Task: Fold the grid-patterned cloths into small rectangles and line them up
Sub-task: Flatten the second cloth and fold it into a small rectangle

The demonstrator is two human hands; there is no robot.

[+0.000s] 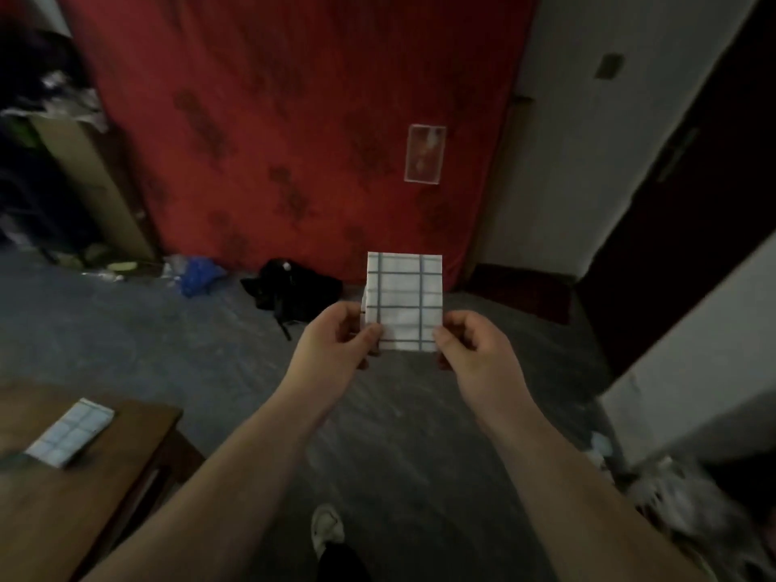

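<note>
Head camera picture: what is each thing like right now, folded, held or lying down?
Held cloth: folded, upright in the air, pinched at both lower corners.
Left hand: pinches its lower left corner.
Right hand: pinches its lower right corner.
Second cloth: folded into a rectangle, lying flat on the wooden table.

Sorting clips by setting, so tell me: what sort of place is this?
Probably a dim, cluttered room in a home, maybe a spare room: a red mattress stands against the wall, a black bag lies on the floor, and a cardboard box sits at left.
</note>
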